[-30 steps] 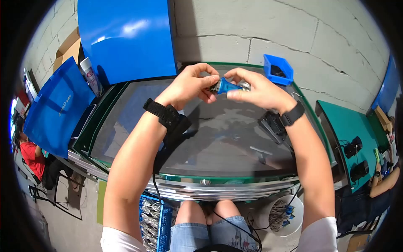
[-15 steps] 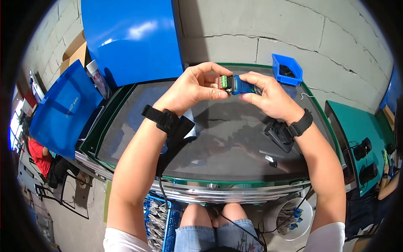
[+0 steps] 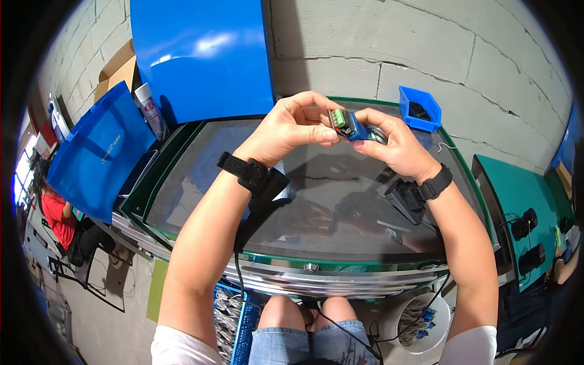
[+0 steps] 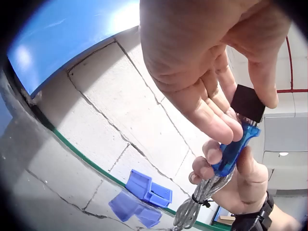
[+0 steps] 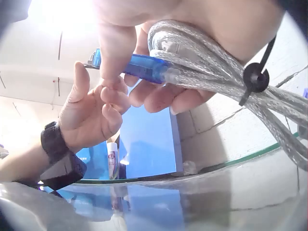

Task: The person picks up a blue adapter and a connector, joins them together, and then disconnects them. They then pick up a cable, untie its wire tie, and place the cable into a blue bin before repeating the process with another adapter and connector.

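Note:
Both hands hold one piece above the table. My right hand (image 3: 398,143) grips the translucent blue cable connector (image 5: 147,67), whose coiled silvery cable (image 5: 204,60) is bound by a black tie and hangs from that palm. At the connector's other end is a small terminal block (image 3: 338,118), green with dark slots on one face and plain black in the left wrist view. Thumb and fingers of my left hand (image 3: 298,125) pinch this block. Metal contacts show between block and connector in the left wrist view. The piece tilts, its block end higher in the head view.
Under the hands lies a dark glossy tabletop (image 3: 328,188) with a green edge. A small blue bin (image 3: 420,109) stands at the back right, a spray can (image 3: 151,109) at the left. Below are a blue basket (image 3: 246,328) and white bucket (image 3: 441,316) of cables. People sit at both sides.
A second ago the left fingers covered the connector's end; since then the green face of the terminal block has come into view. The piece has tilted, and the head view has shifted slightly.

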Demonstrator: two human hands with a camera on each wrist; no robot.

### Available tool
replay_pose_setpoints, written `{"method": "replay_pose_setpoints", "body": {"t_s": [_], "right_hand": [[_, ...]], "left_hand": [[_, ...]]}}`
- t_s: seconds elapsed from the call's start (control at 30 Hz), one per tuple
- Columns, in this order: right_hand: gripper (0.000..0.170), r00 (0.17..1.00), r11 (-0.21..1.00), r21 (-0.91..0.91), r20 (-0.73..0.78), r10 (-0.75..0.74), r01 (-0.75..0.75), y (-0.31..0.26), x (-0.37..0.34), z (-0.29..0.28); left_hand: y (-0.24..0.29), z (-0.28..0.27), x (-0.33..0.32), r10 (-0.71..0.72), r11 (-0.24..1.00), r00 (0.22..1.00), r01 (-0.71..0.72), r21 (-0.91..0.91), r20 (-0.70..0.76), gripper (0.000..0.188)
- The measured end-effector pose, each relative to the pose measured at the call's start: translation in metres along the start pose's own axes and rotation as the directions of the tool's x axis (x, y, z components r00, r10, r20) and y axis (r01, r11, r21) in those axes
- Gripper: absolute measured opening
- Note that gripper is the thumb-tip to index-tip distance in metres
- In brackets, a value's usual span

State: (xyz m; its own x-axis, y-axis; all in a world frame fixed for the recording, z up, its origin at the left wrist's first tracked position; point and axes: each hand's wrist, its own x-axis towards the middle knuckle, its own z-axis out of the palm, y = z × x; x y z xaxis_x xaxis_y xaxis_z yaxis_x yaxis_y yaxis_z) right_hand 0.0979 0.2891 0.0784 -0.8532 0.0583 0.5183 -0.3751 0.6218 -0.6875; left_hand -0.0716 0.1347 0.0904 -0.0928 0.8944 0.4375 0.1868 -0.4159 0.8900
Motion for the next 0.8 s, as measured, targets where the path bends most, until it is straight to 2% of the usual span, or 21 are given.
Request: {"method": "replay_pose_setpoints", "body": {"t_s": [0.03,0.1,0.2,0.23,0.33,0.47,0.57,0.8], "right_hand": [[0.032,1.0,1.0,-0.001,0.001,-0.001,0.001,-0.002,0.0,-0.001],[0.032,0.991,0.985,0.11,0.041,0.129,-0.133,-0.006,-0.002,-0.003],[0.032,0.977,0.962,0.194,0.122,0.172,-0.194,-0.009,-0.002,-0.009],[0.032,0.977,0.962,0.191,0.126,0.173,-0.195,-0.011,-0.002,-0.009],[0.034,0.976,0.904,0.381,0.165,0.143,-0.196,-0.012,-0.002,-0.01],[0.036,0.967,0.886,0.409,0.211,0.141,-0.218,-0.006,0.0,-0.013],[0.038,0.964,0.885,0.404,0.221,0.151,-0.231,-0.006,0.0,-0.014],[0.039,0.977,0.889,0.418,0.177,0.12,-0.185,-0.002,0.0,-0.011]], "left_hand": [[-0.001,0.0,0.0,0.027,1.0,1.0,-0.027,0.003,0.008,0.036],[-0.003,0.0,0.001,0.055,0.998,0.998,-0.055,0.006,0.015,0.031],[-0.004,0.002,0.001,0.09,0.996,0.996,-0.09,-0.012,0.022,0.024],[-0.002,0.003,0.0,0.086,0.996,0.996,-0.086,-0.012,0.004,0.021],[0.0,0.004,0.0,0.097,0.995,0.995,-0.097,0.001,-0.015,0.016],[0.001,0.005,0.0,0.119,0.992,0.993,-0.117,0.054,-0.022,0.016],[0.001,0.006,-0.001,0.116,0.993,0.993,-0.115,0.023,-0.024,0.015],[0.001,0.005,-0.001,0.106,0.994,0.994,-0.106,0.02,-0.025,0.015]]}}
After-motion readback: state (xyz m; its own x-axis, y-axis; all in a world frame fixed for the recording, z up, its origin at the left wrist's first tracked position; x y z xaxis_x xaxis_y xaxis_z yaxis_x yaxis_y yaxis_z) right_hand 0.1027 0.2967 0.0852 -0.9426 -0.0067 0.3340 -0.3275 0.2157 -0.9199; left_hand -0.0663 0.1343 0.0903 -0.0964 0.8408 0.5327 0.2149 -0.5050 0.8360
